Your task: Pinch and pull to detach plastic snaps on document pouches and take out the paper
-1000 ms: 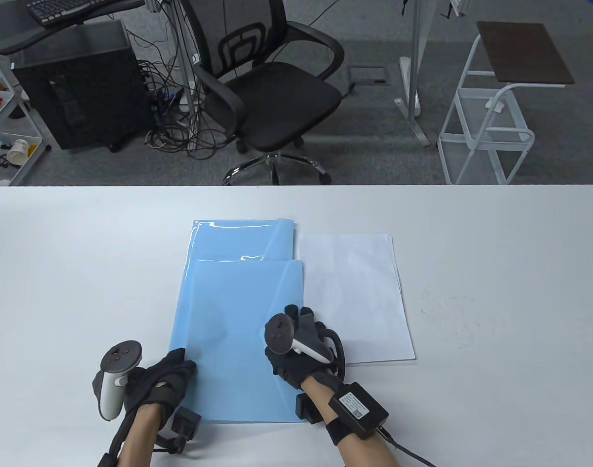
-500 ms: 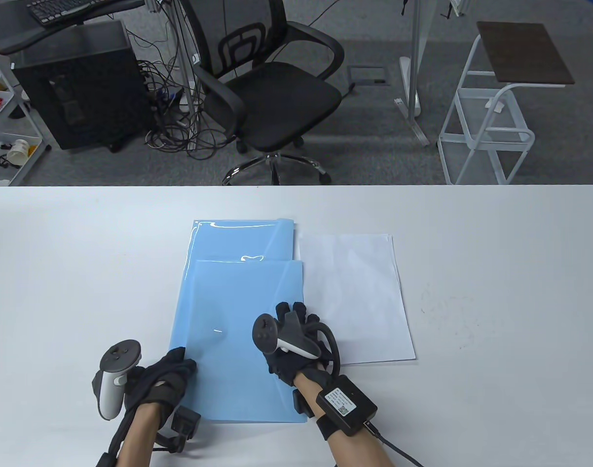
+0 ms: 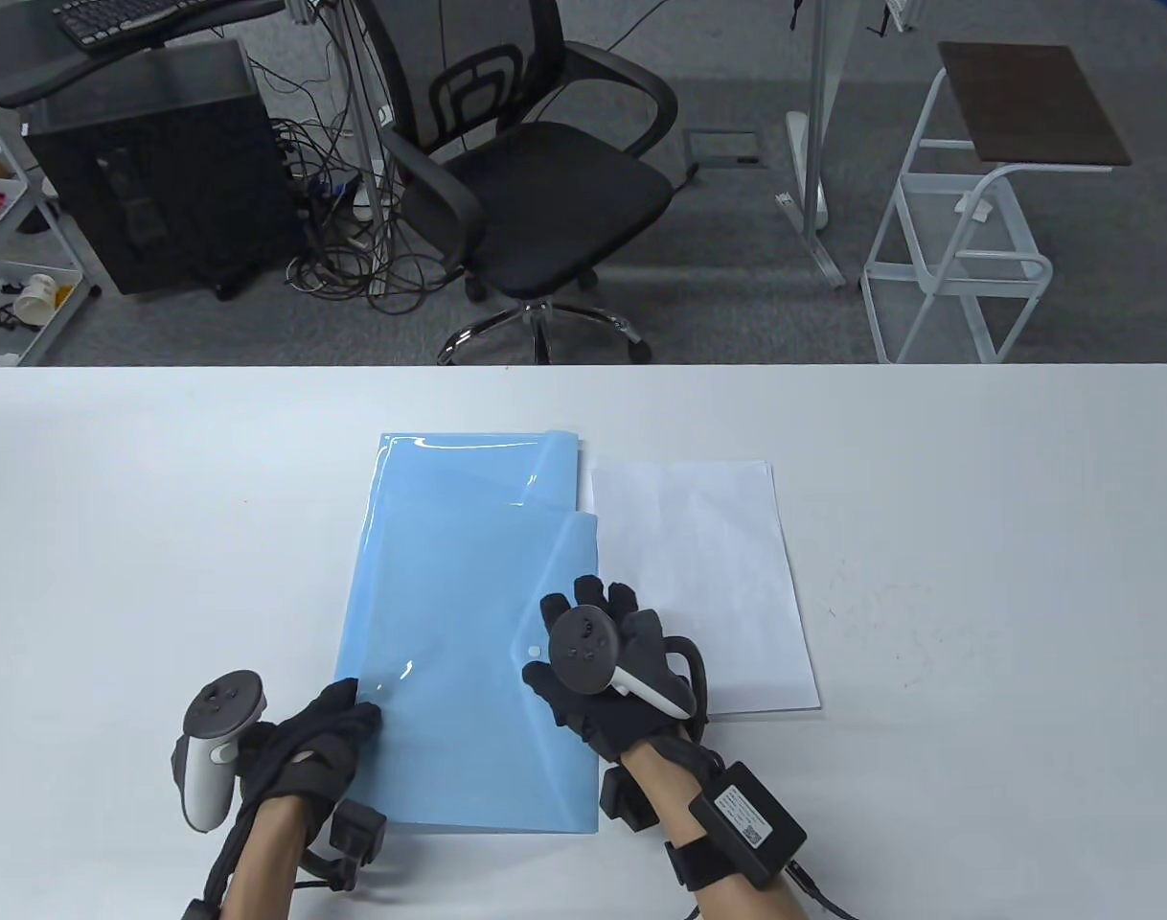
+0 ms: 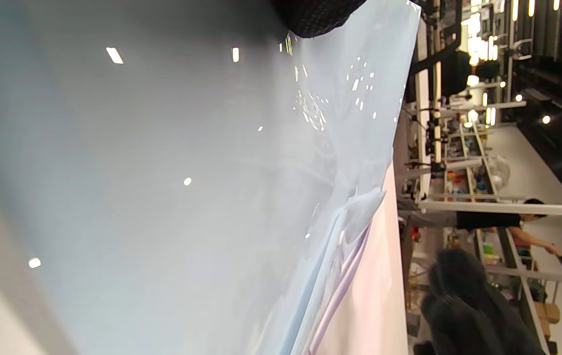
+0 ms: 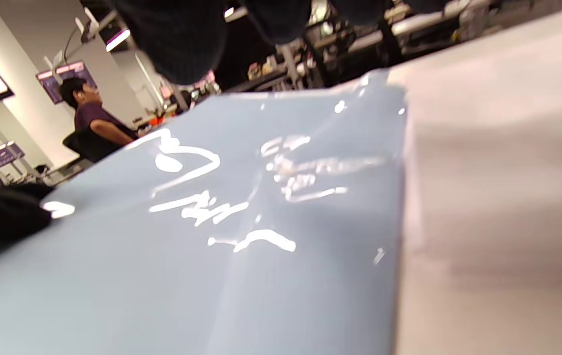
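Two light-blue document pouches lie stacked mid-table. The near pouch (image 3: 449, 671) overlaps the far pouch (image 3: 469, 470). A white snap (image 3: 533, 652) shows on the near pouch's flap, near its right side. My left hand (image 3: 330, 728) lies with straight fingers on that pouch's near left edge; a fingertip (image 4: 315, 17) touches the blue plastic (image 4: 187, 197). My right hand (image 3: 593, 623) hovers spread over the pouch's right edge, thumb close to the snap. Its fingers (image 5: 177, 39) hang above the pouch (image 5: 211, 222) and hold nothing. White paper (image 3: 708, 575) lies flat to the right of the pouches.
The white table (image 3: 976, 537) stretches bare to left and right of the pouches. Beyond its far edge stand a black office chair (image 3: 536, 172), a computer tower (image 3: 152, 172) and a white side cart (image 3: 976, 240). A person sits far behind in the wrist views.
My right hand went left over the near pouch, then came back right and spread its fingers. The flap line and white snap now show. My left hand slid slightly nearer.
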`<control>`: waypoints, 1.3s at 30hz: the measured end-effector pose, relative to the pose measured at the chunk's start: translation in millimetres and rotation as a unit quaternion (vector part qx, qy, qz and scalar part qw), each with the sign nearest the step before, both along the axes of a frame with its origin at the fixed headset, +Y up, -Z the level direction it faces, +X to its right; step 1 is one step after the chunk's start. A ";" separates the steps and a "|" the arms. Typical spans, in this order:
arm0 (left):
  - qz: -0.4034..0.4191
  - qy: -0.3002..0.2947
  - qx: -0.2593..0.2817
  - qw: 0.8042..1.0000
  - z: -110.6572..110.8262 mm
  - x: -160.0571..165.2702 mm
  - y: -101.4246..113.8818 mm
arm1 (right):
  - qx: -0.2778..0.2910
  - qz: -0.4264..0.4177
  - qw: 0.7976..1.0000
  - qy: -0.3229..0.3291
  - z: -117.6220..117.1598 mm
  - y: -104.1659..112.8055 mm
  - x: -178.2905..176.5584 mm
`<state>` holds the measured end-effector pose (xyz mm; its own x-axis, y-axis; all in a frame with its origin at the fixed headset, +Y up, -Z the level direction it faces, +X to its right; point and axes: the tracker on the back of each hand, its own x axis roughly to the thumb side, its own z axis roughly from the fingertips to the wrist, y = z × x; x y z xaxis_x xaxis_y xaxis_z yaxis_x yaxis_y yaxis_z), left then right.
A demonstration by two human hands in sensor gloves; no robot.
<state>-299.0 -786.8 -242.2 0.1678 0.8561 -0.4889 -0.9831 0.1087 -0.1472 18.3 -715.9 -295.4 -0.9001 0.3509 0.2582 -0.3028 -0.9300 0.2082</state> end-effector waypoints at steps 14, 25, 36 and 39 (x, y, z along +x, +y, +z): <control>0.031 0.004 0.024 0.999 3.6 -0.1 7.0 | 0.041 -0.023 0.989 -0.144 26.3 6.7 108.3; 0.041 0.008 0.026 0.999 3.3 -4.3 7.2 | 0.030 -0.047 0.982 -0.183 24.8 -19.0 133.9; 0.053 0.021 0.047 0.997 -3.8 -8.7 28.5 | 0.031 -0.059 0.979 -0.195 28.8 -20.2 143.0; 0.038 0.041 0.049 0.997 -10.1 -19.3 36.7 | 0.032 -0.064 0.978 -0.195 29.3 -20.1 144.2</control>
